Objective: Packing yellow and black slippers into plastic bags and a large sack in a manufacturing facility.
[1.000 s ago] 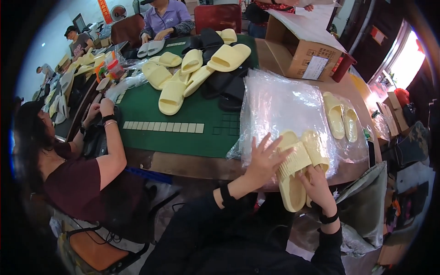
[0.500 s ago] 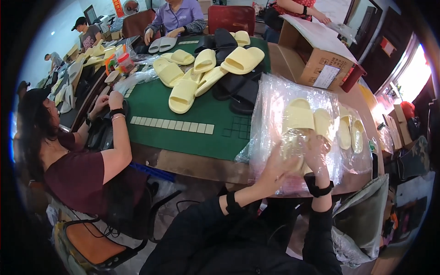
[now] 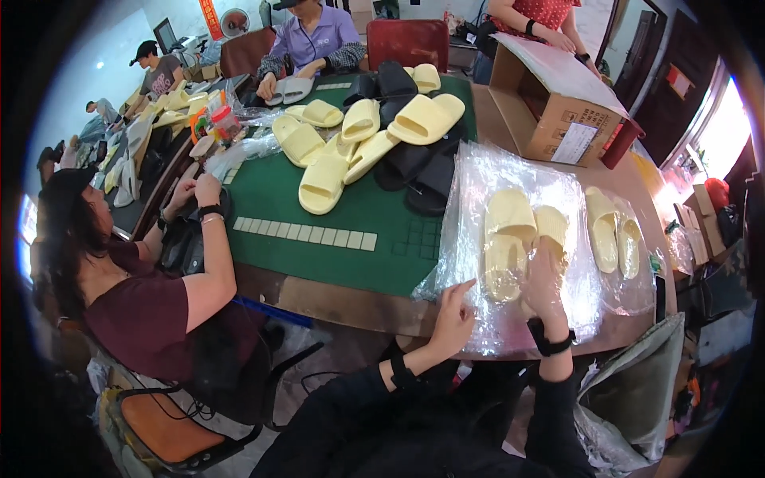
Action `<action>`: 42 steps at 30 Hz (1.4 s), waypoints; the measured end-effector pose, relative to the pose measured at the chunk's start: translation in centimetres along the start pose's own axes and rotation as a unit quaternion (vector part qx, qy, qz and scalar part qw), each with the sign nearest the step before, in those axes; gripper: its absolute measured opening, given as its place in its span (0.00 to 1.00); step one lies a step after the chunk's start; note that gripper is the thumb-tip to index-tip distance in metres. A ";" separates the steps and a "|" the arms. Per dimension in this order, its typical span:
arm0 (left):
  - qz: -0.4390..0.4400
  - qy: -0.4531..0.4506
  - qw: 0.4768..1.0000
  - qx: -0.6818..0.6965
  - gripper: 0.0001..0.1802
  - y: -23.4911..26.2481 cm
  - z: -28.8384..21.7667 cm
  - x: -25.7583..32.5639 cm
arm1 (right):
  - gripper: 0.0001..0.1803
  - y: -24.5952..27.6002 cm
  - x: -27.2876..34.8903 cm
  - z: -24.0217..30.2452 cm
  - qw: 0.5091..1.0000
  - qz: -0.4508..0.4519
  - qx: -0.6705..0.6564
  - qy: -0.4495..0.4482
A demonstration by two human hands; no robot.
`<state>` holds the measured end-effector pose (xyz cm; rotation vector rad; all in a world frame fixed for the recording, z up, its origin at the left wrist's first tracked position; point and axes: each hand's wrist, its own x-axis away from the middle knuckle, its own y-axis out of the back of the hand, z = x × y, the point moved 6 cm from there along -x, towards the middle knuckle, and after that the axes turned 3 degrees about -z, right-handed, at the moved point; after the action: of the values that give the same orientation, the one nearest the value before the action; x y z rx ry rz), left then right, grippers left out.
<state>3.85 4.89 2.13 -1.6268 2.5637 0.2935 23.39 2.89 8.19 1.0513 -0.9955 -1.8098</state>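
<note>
A pair of pale yellow slippers lies on a stack of clear plastic bags (image 3: 470, 215) near the table's front right. The left slipper (image 3: 510, 215) lies flat, toe away from me. My right hand (image 3: 546, 291) is closed on the right slipper (image 3: 551, 221), covering its rear part; exactly how the fingers grip is partly hidden. Beside the stack's near left edge, my left hand (image 3: 453, 323) is raised, index finger stretched out and holding nothing. Just right of the stack, another pale yellow pair (image 3: 602, 239) lies inside a clear bag.
Several yellow slippers (image 3: 325, 177) and black slippers (image 3: 434, 183) are heaped on the green mat (image 3: 319, 271). An open cardboard box (image 3: 558, 119) stands at the far right. A co-worker (image 3: 143, 295) sits at left; others work across the table. A grey sack (image 3: 629, 390) hangs near the front right edge.
The slippers have come down flat onto the bag stack. My left hand has pulled away left and toward me, off the slippers; my right hand stays at the right one. The view has shifted slightly.
</note>
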 end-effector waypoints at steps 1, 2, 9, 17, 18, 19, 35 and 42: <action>0.007 0.012 1.000 -0.002 0.33 0.2 -0.3 0.0 | 0.32 0.2 1.0 0.3 1.000 -0.004 -0.005 0.000; 0.012 0.024 1.000 -0.004 0.32 0.5 -0.3 0.0 | 0.31 0.8 2.4 0.7 1.000 0.001 0.003 -0.017; 0.021 0.007 1.000 0.012 0.29 -1.3 -2.0 -0.4 | 0.35 0.1 9.4 -4.8 0.981 -0.037 -0.112 -0.155; 0.032 -0.033 0.998 -0.049 0.27 -1.2 -4.6 0.3 | 0.36 1.9 10.5 -3.0 0.965 -0.011 -0.235 -0.118; 0.010 -0.038 0.998 -0.042 0.29 -1.2 -4.3 0.2 | 0.36 0.7 11.0 -4.4 0.964 -0.010 -0.238 -0.115; 0.014 -0.041 0.998 -0.040 0.29 -1.9 -4.1 0.1 | 0.35 -1.1 12.5 -7.7 0.960 -0.008 -0.240 -0.144; -0.041 -0.029 0.999 -0.018 0.28 -1.2 0.6 1.0 | 0.15 0.2 11.4 -4.5 0.920 -0.200 -0.182 -0.284; -0.049 -0.091 0.995 0.006 0.23 -1.5 1.1 1.7 | 0.07 -1.5 11.6 2.4 0.965 -0.068 -0.244 -0.073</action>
<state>4.50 3.01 0.62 -1.6344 2.3403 0.3960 16.92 -6.46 4.41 0.6996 -0.5191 -2.1255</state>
